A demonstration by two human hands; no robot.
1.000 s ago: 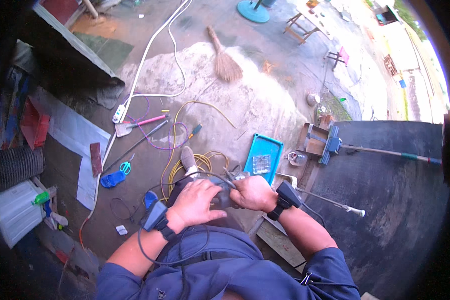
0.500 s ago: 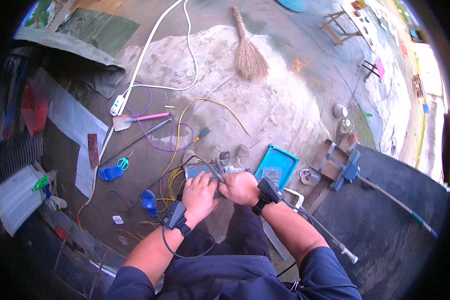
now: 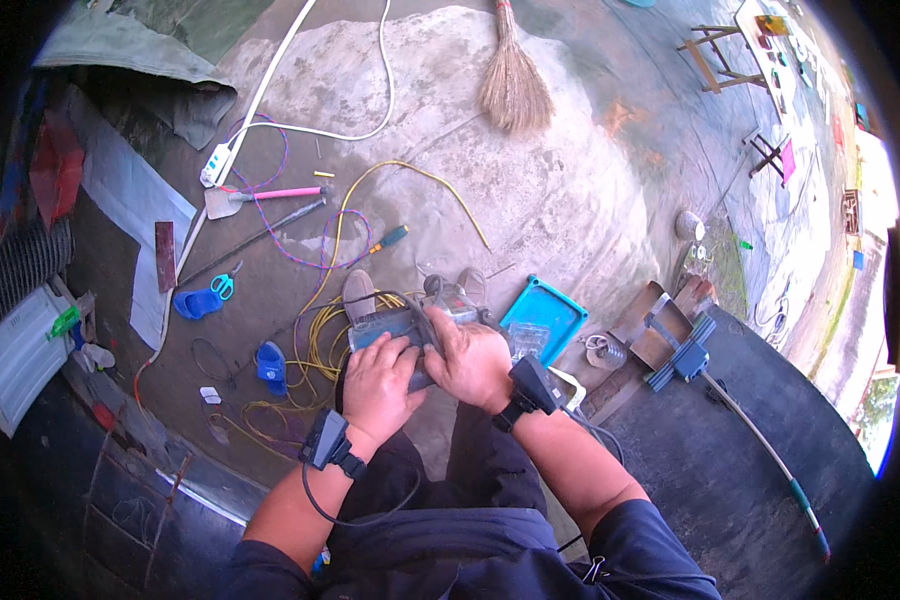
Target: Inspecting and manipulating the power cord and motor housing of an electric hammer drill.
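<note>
Both hands are close together low in front of me, above my shoes, on a dark grey object with a black cable (image 3: 394, 297); its kind is unclear. My left hand (image 3: 378, 385) is closed over its near left part, fingers bent across a grey, partly see-through flat piece (image 3: 385, 326). My right hand (image 3: 470, 362) wraps round the dark part beside it, thumb pointing forward. A metallic, rounded piece (image 3: 452, 298) shows just beyond the right hand. My palms hide most of the object. Coiled yellow cable (image 3: 320, 345) lies on the ground left of the hands.
A blue tray (image 3: 544, 318) lies to the right, near a grey clamp-like tool (image 3: 692, 350) on a dark sheet. Leftward are blue slippers (image 3: 270, 367), teal scissors (image 3: 223, 288), a screwdriver (image 3: 390, 238) and a white power strip (image 3: 215, 166). A straw broom (image 3: 515, 90) lies farther off.
My view has shifted, so the broom and ground items sit higher in the picture. Both hands stay on the dark object; the right hand has turned slightly, showing more of its thumb.
</note>
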